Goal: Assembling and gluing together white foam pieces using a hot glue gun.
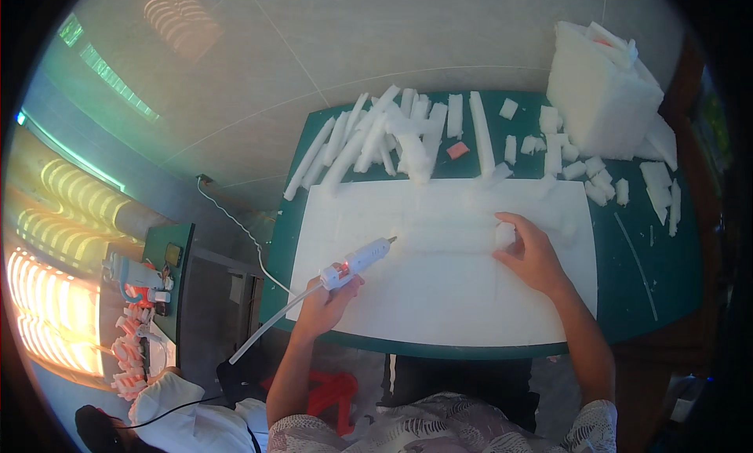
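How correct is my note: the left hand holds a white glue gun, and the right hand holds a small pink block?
One detail is wrong: the head view shows the small block in the right hand is white, not pink. The left hand does hold the white glue gun.

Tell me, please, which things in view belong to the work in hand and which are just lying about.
Work: glue gun in the left hand, small white block in the right hand, white board, probably white strips.
Seemingly lying about: pink piece, red stool.

The left hand grips a white hot-glue gun; the right hand pinches a foam block over a white board.
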A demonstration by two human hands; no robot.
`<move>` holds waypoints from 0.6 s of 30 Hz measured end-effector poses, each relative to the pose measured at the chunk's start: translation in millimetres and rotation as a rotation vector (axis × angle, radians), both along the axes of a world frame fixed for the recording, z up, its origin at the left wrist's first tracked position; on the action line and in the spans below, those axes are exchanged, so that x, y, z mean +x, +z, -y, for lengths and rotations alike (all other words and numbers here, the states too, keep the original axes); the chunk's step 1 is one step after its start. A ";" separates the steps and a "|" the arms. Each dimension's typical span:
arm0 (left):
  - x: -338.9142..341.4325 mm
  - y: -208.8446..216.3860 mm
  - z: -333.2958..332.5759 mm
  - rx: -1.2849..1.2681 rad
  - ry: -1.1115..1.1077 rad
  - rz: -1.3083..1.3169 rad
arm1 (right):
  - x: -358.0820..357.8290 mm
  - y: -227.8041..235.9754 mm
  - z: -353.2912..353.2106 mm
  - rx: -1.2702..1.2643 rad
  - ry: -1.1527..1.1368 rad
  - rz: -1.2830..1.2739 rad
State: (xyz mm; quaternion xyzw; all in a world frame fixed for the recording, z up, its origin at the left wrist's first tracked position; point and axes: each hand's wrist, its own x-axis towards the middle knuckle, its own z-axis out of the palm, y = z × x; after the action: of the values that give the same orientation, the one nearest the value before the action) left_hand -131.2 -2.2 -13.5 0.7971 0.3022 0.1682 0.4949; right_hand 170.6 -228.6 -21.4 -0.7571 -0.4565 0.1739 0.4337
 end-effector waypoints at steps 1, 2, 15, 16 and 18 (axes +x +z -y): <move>0.4 -0.7 0.4 -0.013 0.044 -0.013 | -0.1 0.4 0.1 0.000 0.001 -0.002; 0.3 -2.5 0.0 -0.013 0.044 -0.015 | -0.3 1.4 0.7 -0.010 -0.003 -0.002; 5.7 -9.6 -3.7 -0.011 0.087 0.000 | -0.6 -2.6 1.1 0.013 -0.008 0.008; 6.2 -9.5 -3.2 -0.020 0.096 0.004 | -0.5 -3.0 1.1 0.012 -0.010 0.007; 4.5 -13.7 -5.0 -0.030 0.107 0.004 | -0.3 -3.3 1.4 -0.004 -0.020 0.014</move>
State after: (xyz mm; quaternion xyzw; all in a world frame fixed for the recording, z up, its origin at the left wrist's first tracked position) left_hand -126.7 2.7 -27.2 0.7720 0.3460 0.1913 0.4977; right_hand 170.3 -230.0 -24.7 -0.7636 -0.4517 0.1655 0.4307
